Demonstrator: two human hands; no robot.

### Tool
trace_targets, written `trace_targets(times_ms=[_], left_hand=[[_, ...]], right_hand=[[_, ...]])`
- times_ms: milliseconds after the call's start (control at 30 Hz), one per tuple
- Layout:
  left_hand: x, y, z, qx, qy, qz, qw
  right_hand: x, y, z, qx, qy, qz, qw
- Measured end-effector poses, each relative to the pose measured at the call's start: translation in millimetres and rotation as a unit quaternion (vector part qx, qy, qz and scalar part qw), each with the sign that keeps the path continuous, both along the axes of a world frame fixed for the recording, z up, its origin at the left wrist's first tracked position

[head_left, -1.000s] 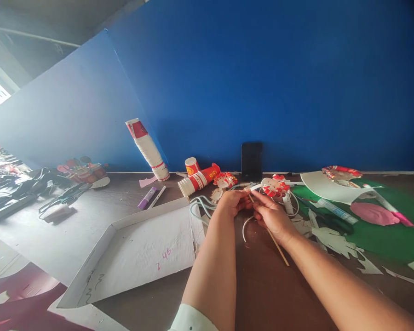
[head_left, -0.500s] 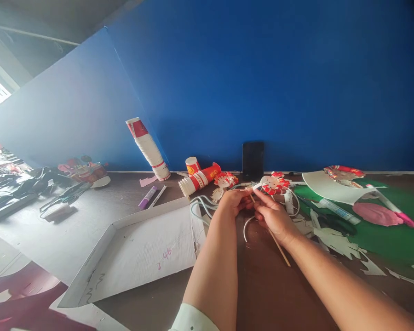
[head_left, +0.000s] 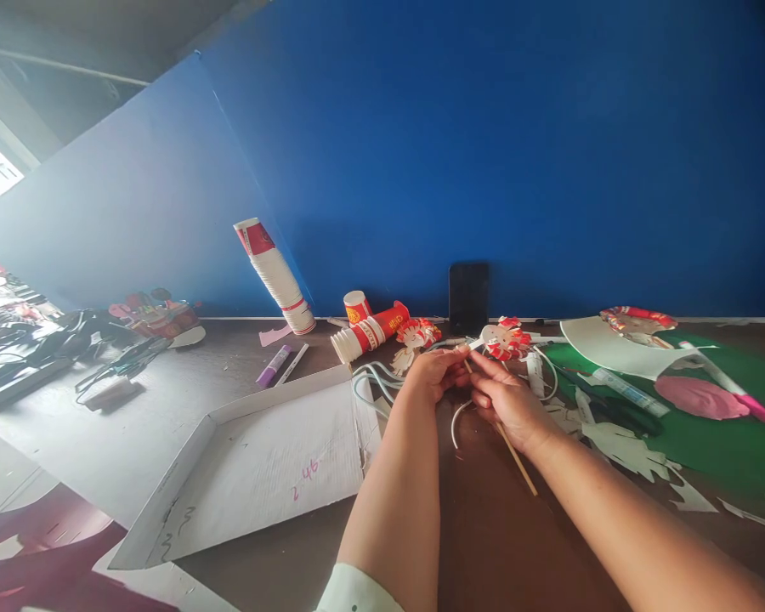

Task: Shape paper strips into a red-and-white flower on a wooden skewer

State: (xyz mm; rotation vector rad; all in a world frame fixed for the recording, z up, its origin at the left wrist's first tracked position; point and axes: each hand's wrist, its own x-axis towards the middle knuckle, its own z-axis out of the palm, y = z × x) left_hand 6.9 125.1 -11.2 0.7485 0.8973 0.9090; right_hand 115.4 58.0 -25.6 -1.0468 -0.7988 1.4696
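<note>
A dark brown desk (head_left: pixel 484 552) spans the lower frame, a shallow white cardboard tray (head_left: pixel 255 467) lower left. Right of centre, the right hand (head_left: pixel 508 406) grips a thin tan wooden stick (head_left: pixel 516 459); the left hand (head_left: pixel 432 374) meets its top — fingers' hold unclear.

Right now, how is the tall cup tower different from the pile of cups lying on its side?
The tall tower stands on end, leaning in this view, while the lying pile rests on its side. The tall tower is longer; the lying pile is shorter. The tall tower looks mostly white, but the lying pile shows more red. Both are nested cups in red and white.
</note>
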Motion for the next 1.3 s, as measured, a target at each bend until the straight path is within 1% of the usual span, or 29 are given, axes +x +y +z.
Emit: trace_targets(times_ms=[233,533,733,900,1067,1233,1300], left_hand=[[-4.6,-0.3,0.7,-0.032,-0.009,0.021,0.999],[-6.1,1.2,-4.4,-0.017,-0.029,0.011,0.999],[-4.6,-0.9,-0.2,-0.014,-0.024,0.011,1.0],[-3.4,-0.7,0.7,-0.006,-0.009,0.014,1.0],[-4.2,0.0,0.0,0.003,0.006,0.015,1.0],[-3.1,-2.0,2.8,0.016,0.05,0.023,0.998],[-2.7,-2.0,2.9,0.025,0.071,0.014,0.997]], right_hand=[[0.2,-0.3,3.6,-0.013,0.01,-0.001,1.0],[0.4,-0.1,4.8,-0.021,0.004,-0.015,1.0],[0.5,-0.1,3.4,-0.008,-0.024,-0.006,1.0],[-0.1,-1.8,1.5,0.009,-0.044,-0.003,0.999],[0.3,-2.3,2.1,0.009,-0.062,-0.006,0.998],[1.1,-1.5,1.3,0.005,-0.088,-0.022,0.996],[1.4,-0.8,0.0,0.005,-0.097,-0.023,0.995]])
